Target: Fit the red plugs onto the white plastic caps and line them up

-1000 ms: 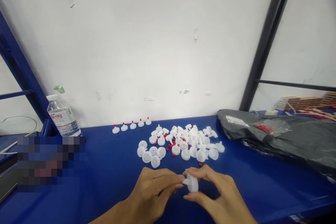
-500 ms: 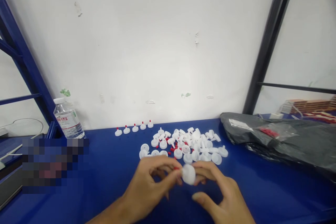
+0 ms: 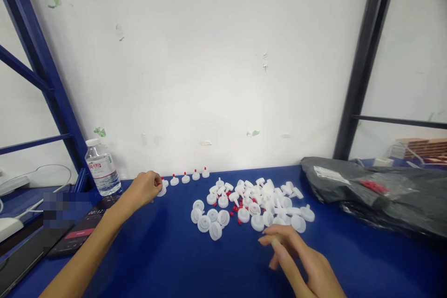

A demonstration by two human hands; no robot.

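My left hand [image 3: 145,187] is stretched out to the left end of a row of white nozzle caps with red tips [image 3: 185,178]. Its fingers are pinched at the red tip of a white nozzle cap [image 3: 162,191], which is at the table surface just in front of the row. Part of that cap is hidden by the fingers. Near the front edge of a heap of white nozzle caps [image 3: 267,192], my right hand [image 3: 296,258] hovers with fingers apart and nothing in them. Small red tips [image 3: 240,206] lie scattered among the heap.
A water bottle [image 3: 103,167] stands at the left by the blue rack post. A phone [image 3: 75,235] lies near my left forearm. On the right is a grey plastic bag [image 3: 384,200] with a clear packet of red pieces [image 3: 374,186] on it. A white wall rises behind.
My left hand has moved from the middle to the row's left end with a nozzle cap. My right hand has let go and stays in front of the heap. The view has shifted slightly.
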